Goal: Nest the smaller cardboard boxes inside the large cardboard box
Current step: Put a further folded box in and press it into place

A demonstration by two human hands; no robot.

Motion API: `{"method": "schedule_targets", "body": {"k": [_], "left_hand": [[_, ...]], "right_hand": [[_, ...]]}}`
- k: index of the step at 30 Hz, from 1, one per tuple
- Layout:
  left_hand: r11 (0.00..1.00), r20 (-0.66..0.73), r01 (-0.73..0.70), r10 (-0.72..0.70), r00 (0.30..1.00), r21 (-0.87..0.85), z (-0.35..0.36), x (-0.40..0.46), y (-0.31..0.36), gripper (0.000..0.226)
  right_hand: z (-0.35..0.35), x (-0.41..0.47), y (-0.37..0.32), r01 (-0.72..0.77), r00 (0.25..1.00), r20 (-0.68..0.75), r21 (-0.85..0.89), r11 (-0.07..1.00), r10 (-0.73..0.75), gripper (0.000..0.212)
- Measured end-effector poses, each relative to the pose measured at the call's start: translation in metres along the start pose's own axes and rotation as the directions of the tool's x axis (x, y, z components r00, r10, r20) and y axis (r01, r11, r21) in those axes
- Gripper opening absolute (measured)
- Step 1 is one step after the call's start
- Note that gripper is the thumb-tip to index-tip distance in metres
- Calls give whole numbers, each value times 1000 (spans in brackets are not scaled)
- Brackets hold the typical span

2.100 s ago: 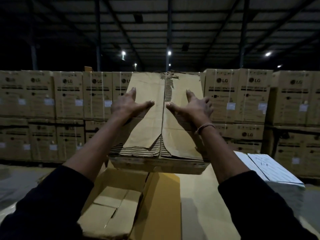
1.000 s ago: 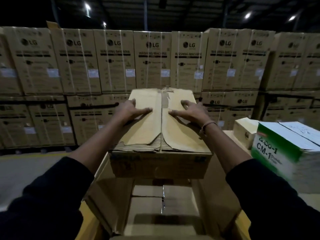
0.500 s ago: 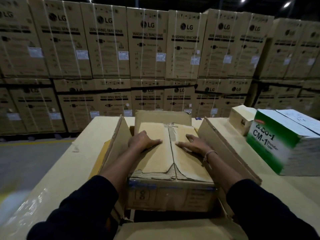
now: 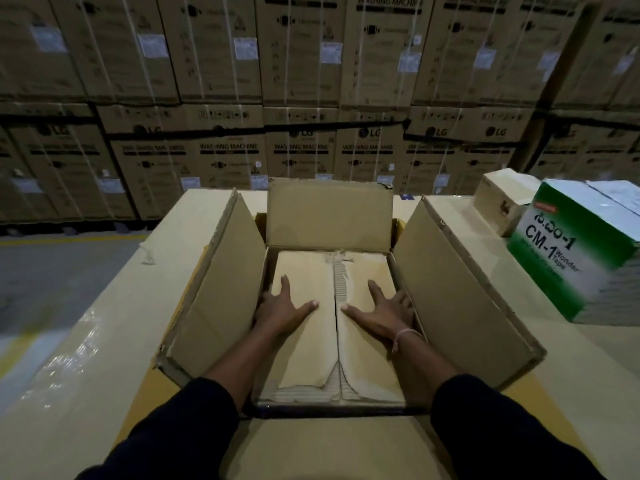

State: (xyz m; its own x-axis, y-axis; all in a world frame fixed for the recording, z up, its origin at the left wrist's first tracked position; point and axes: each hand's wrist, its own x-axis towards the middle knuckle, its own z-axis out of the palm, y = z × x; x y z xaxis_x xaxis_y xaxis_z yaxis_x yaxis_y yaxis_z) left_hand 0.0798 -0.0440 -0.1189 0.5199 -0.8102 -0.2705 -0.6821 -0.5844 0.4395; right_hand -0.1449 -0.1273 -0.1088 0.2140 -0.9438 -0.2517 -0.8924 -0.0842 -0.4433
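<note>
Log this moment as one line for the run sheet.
stage: seating | smaller box inside large box | left hand, right hand: flat on top | flaps: open

left hand (image 4: 280, 311) and right hand (image 4: 382, 315) flat, fingers (image 4: 284, 284) spread, seemingly pressing down

A pale, film-wrapped surface (image 4: 104, 341) is being occupied by the open large cardboard box (image 4: 221, 292), with a green-and-white carton (image 4: 575, 258) and a small tan box (image 4: 502, 199) being carried at its right.

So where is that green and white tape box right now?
The green and white tape box sits on the tabletop at the right of the head view, beside the large open cardboard box's right flap.
</note>
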Motion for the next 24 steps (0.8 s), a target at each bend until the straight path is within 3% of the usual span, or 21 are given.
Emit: {"method": "schedule_targets", "body": {"k": [8, 14, 18, 21, 23, 24], "left_hand": [[1000, 35, 9, -8, 999, -6, -1, -7, 4, 110], [992, -47, -116, 118, 992, 39, -2, -14, 15, 71], [960, -2, -237, 240, 971, 150, 0, -13, 22, 71], [909, 46, -342, 342, 939, 237, 0, -15, 30, 77], [844, 88, -450, 445, 891, 291, 3, -16, 38, 79], [798, 126, -513, 501, 856, 316, 5, -17, 41, 78]], "right_hand": [[2, -5, -9, 39, 999, -3, -108, 993, -39, 148], [-2, 0, -29, -40, 997, 62, -121, 992, 47, 145], [-19, 2, -48, -47, 998, 28, -89, 995, 50, 114], [-48, -8, -61, 121, 992, -40, 24, 992, -120, 61], [-70, -11, -68, 210, 968, -126, -55, 976, -215, 33], [-80, -10, -69, 229, 955, -161, -137, 964, -250, 32]]}}
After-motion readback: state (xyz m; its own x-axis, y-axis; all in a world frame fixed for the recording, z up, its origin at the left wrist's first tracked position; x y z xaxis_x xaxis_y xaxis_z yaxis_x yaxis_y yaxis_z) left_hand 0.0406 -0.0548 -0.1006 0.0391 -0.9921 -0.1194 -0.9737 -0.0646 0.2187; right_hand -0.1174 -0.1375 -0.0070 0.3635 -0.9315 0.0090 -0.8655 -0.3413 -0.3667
